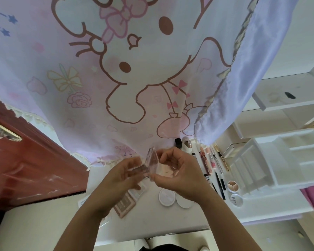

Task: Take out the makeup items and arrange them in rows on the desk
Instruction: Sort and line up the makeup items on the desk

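Pink cartoon-print curtain [116, 78] hangs across the far side of a white desk [152, 223], with a red door [25, 160] at the left. Both hands are raised over the middle of the desk, holding a clear-cased compact [152, 160] between them, its two halves hinged apart. The left hand [123, 176] curls its fingers round the lower half from the left; the right hand [178, 176] pinches the right edge between thumb and fingertips.

On the desk beneath the left hand lies a pink-brown palette [125, 205]. Two round white jars [167, 197] sit touching, near the right wrist. Further right, tubes and pencils [207, 160] lie side by side in a row, with a three-shade round pot [233, 185] near them. A white compartmented organizer [279, 160] stands at the right edge.
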